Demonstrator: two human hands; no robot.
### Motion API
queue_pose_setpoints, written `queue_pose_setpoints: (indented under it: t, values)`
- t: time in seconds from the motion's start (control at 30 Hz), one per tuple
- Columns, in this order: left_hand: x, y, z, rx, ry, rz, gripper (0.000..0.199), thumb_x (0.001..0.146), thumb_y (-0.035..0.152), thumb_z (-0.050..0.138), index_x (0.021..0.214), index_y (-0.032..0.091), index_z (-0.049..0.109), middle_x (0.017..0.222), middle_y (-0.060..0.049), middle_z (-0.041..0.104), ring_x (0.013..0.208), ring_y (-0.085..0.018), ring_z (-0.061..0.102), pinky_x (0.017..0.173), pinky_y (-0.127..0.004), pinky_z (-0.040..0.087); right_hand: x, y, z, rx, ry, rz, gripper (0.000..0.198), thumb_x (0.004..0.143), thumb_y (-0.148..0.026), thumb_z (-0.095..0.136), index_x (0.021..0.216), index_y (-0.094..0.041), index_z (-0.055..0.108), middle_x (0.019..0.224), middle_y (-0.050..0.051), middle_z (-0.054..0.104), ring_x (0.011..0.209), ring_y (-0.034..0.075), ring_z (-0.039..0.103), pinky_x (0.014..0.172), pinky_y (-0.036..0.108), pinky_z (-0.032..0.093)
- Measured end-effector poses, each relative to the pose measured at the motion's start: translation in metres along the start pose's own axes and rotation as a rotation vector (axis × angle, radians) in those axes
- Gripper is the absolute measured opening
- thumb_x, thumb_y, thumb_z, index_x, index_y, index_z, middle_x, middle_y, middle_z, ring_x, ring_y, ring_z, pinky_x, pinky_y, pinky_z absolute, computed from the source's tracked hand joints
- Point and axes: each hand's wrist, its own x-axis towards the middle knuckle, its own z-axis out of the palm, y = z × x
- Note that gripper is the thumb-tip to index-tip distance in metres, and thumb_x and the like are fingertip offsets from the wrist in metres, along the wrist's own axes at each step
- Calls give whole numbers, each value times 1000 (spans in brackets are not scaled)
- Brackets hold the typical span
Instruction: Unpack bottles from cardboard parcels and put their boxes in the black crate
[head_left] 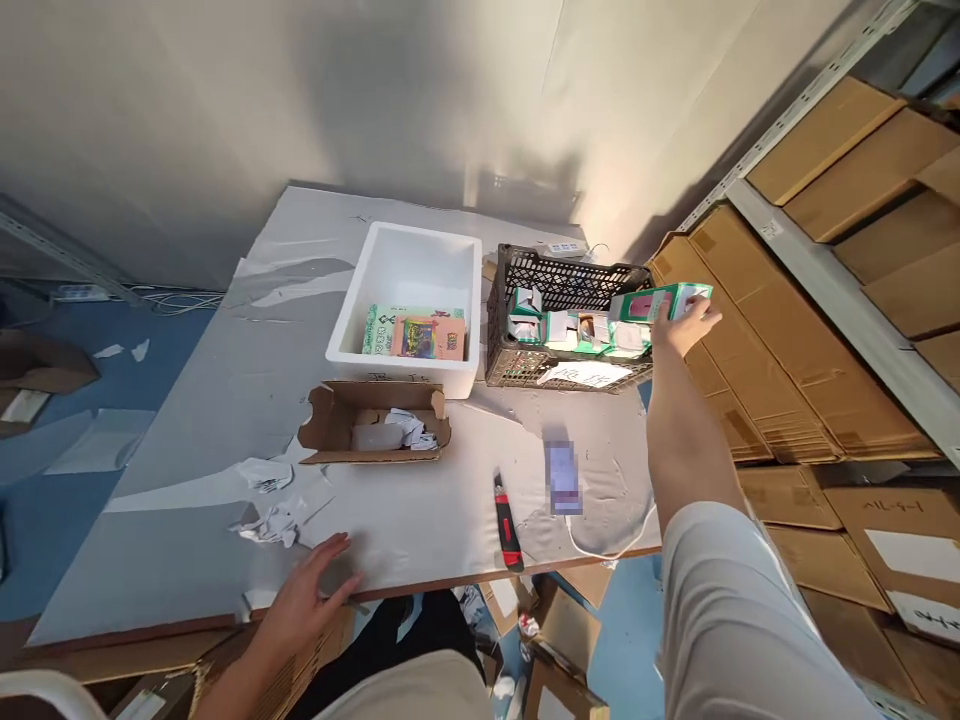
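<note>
My right hand reaches out to the right end of a black plastic crate, its fingers closed on a green and white box with a pink panel. That box lies tilted over other small green and white boxes inside the crate. My left hand rests at the table's front edge, fingers spread and holding nothing. To the crate's left stands a white foam box with a green printed pack and an orange printed pack in it.
An open cardboard tray holds paper scraps. Crumpled paper lies left of it. A red and black utility knife and a phone on a white cable lie toward the front. Shelves of cardboard boxes flank the table's right side.
</note>
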Motion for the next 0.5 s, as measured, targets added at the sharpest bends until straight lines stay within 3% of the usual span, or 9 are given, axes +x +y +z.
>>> queue_pose_setpoints:
  t: [0.2, 0.37, 0.5]
  values:
    - [-6, 2, 4, -62, -19, -100, 40, 79, 55, 54, 109, 30, 64, 122, -6, 65, 110, -32, 62, 81, -44, 59, 5, 3, 38, -112, -359, 92, 57, 75, -32, 68, 122, -14, 42, 124, 18, 36, 97, 21, 50, 92, 38, 39]
    - [-2, 4, 11, -69, -67, -97, 45, 80, 55, 54, 111, 25, 64, 124, -9, 64, 113, -32, 61, 87, -45, 56, 6, 4, 51, -154, -444, 71, 61, 77, -31, 67, 127, -14, 37, 128, 19, 35, 104, 26, 52, 97, 44, 39]
    - [5, 3, 10, -52, -78, -53, 47, 79, 55, 56, 113, 24, 63, 125, -10, 63, 116, -31, 59, 96, -48, 50, -1, 10, 49, -120, -487, 59, 48, 79, -27, 61, 121, -13, 43, 123, 19, 41, 106, 28, 52, 96, 46, 39]
